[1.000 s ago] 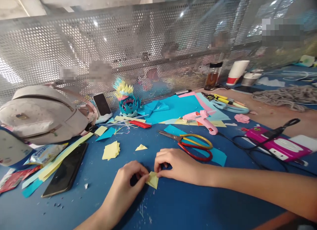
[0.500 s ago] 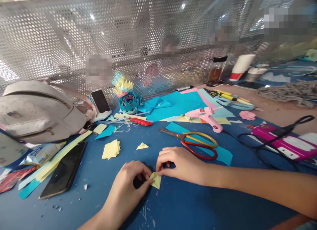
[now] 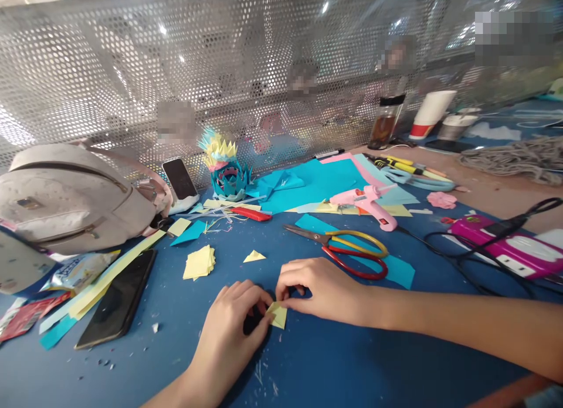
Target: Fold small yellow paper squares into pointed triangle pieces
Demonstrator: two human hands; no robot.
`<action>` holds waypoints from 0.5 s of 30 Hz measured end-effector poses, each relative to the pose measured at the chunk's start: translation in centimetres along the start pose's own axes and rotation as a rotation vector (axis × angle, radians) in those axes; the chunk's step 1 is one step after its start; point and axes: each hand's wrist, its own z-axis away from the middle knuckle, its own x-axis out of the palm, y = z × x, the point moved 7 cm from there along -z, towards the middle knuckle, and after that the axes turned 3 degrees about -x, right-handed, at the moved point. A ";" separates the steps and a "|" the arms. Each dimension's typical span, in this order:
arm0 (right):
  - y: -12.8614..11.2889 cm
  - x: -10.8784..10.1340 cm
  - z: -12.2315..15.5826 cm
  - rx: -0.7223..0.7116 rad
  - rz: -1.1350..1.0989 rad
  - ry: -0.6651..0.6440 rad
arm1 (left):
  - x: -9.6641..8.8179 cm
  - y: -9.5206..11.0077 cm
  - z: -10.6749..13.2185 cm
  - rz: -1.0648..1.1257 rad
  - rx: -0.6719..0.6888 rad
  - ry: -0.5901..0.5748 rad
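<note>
A small yellow paper piece lies on the blue table between my two hands. My left hand pinches its left edge with thumb and fingers closed. My right hand presses its top right corner with curled fingers. Just beyond my right hand lie scissors with red and yellow handles. A stack of yellow paper squares and one folded yellow triangle sit further back on the left.
A pink glue gun rests on cyan paper sheets. A paper flower model stands by the perforated metal wall. A black phone, a pale bag, a magenta device with black cables, and cups surround the work area.
Both hands stay on the yellow piece; my left fingers have closed further over its left edge. The camera has shifted slightly.
</note>
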 end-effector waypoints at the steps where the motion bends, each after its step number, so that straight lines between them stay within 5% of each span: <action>1: 0.1 0.0 -0.1 0.007 0.009 -0.009 | 0.0 0.0 -0.1 -0.006 0.004 -0.005; 11: 0.4 0.4 -0.1 -0.052 0.043 -0.012 | -0.6 -0.1 -0.2 -0.031 0.018 0.015; 15: -0.1 0.1 0.2 -0.194 0.046 0.032 | -0.8 0.0 0.1 -0.056 0.089 0.035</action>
